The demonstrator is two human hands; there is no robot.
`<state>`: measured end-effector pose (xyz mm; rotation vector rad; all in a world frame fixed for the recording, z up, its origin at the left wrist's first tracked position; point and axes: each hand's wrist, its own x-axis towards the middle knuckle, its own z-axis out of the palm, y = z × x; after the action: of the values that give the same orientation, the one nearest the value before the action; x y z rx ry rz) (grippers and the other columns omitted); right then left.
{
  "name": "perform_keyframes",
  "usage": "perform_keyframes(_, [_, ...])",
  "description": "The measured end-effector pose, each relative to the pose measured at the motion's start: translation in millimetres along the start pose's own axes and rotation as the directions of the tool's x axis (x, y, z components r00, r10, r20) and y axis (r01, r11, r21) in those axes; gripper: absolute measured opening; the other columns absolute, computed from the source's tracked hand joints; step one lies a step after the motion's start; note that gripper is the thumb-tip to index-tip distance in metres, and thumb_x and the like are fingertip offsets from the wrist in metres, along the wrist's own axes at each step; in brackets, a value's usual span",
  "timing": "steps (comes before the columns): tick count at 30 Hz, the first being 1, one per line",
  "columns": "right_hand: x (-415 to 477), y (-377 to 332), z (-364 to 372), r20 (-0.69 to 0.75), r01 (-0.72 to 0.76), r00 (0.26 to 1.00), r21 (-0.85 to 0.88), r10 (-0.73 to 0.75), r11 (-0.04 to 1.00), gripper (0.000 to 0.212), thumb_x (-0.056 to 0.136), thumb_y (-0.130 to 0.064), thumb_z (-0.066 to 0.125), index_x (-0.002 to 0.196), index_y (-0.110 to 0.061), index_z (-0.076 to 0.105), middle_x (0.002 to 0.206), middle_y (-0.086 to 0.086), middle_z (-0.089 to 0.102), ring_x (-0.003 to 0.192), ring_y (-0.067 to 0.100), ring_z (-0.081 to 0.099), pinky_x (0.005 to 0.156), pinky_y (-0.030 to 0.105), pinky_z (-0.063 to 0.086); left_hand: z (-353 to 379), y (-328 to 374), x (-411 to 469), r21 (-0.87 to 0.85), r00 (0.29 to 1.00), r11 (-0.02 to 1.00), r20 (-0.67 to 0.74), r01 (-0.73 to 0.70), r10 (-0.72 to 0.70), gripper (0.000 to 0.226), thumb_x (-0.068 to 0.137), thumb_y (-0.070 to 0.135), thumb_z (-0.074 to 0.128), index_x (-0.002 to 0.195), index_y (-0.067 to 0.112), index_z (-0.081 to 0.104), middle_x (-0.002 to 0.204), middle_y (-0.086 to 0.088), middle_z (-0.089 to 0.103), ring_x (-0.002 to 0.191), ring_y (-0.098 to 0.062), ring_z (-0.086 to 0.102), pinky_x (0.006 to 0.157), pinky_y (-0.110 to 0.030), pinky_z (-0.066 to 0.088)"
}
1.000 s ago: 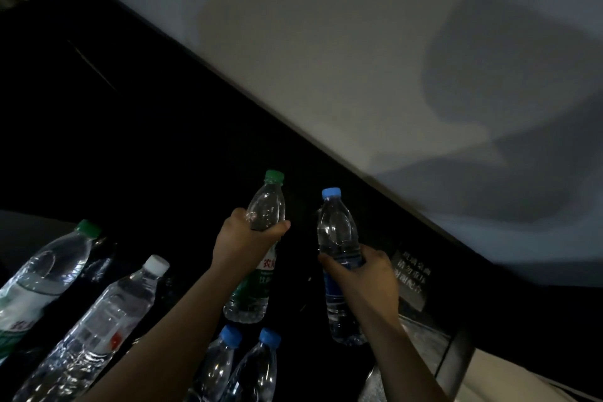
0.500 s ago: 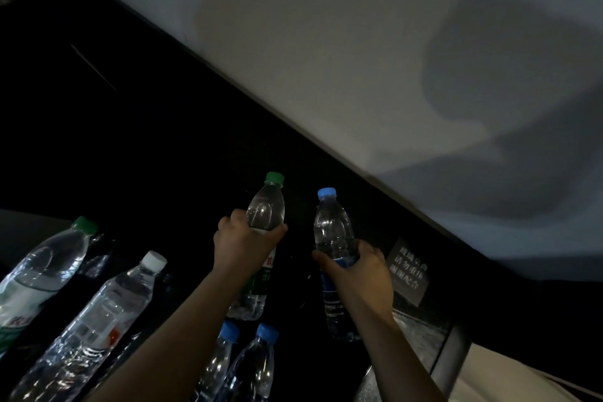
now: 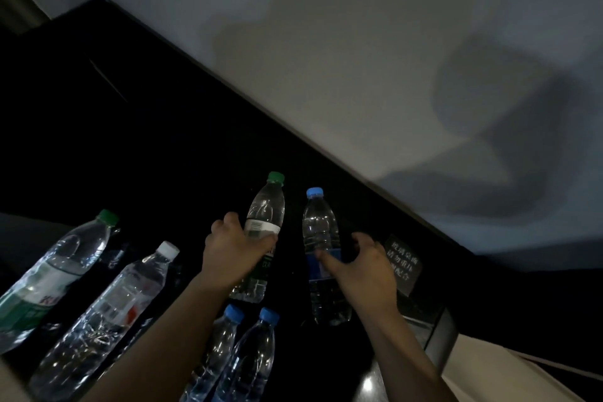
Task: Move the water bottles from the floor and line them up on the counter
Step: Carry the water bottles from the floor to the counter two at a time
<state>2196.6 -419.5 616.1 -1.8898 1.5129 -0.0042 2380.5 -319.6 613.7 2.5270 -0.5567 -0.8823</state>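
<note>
Head view: two bottles stand at the far end of the group on the black counter point(image 3: 146, 157), a little below centre.
Green-capped bottle point(image 3: 265, 222): upright, base on the counter. The left hand point(image 3: 233, 254) has its fingers point(image 3: 228, 221) and thumb clenched round the label band, likely to steady it into line.
Blue-capped bottle point(image 3: 320, 232): just beside it at 3 o'clock, a narrow gap between them, standing on its own.
Right hand point(image 3: 365, 271): fingers point(image 3: 362, 240) released and spread off the bottle's far side. Only the thumb lies across the blue label; I judge the hold loosened.
Others on the counter: a pair of blue-capped bottles point(image 3: 241, 359) at 6 o'clock, a white-capped bottle point(image 3: 114, 310) at 8 o'clock, a large green-capped bottle point(image 3: 55, 274) at 9 o'clock.
Edges: the wall point(image 3: 359, 59) runs close behind from 12 to 3 o'clock. A small plaque point(image 3: 403, 263) sits near the right hand, and the counter ends at 4 o'clock.
Open room: broad dark counter toward 10 and 11 o'clock. The floor is out of sight, so I cannot tell how many bottles remain.
</note>
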Motion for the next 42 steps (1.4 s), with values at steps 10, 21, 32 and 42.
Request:
perform_keyframes(10, [-45,-8,-52,0.088,0.238,0.97,-0.156,-0.226,0.959,0.069,0.077,-0.051,0.072,0.135,-0.022,0.049,0.126,0.002,0.056,0.114,0.019,0.056,0.088,0.031,0.05,-41,10,-70,0.187,0.985,0.969,-0.038,-0.16,0.17,0.077,0.075,0.049,0.071,0.134,0.009,0.04,0.126,-0.013,0.051,0.112,-0.029,0.054,0.084,-0.036,0.047])
perform_keyframes(21, [-107,-5,-93,0.124,0.4,0.916,-0.238,-0.381,0.885,0.067,0.08,-0.047,0.07,0.138,-0.024,0.046,0.13,0.0,0.054,0.113,0.016,0.055,0.09,0.03,0.05,-53,12,-157,0.25,0.947,0.915,0.027,-0.317,0.32,0.067,0.08,0.045,0.069,0.133,0.014,0.042,0.127,-0.007,0.054,0.109,-0.022,0.058,0.086,-0.032,0.049])
perform_keyframes(32, [-194,6,-101,0.006,0.321,0.942,-0.317,-0.337,0.892,0.058,0.079,-0.046,0.069,0.131,-0.028,0.051,0.127,-0.003,0.054,0.112,0.015,0.055,0.09,0.03,0.05,-73,-11,-189,0.256,0.808,0.766,0.187,-0.589,0.559,0.063,0.083,0.044,0.065,0.136,0.02,0.042,0.126,-0.002,0.051,0.111,-0.016,0.054,0.091,-0.028,0.047])
perform_keyframes(42, [-307,31,-104,-0.227,0.073,0.959,-0.372,-0.167,0.925,0.056,0.08,-0.045,0.067,0.13,-0.028,0.05,0.122,-0.004,0.055,0.109,0.017,0.057,0.084,0.029,0.05,-72,-4,-241,0.185,0.558,0.529,0.36,-0.828,0.748,0.053,0.081,0.044,0.067,0.127,0.027,0.047,0.124,0.004,0.053,0.106,-0.01,0.054,0.086,-0.023,0.047])
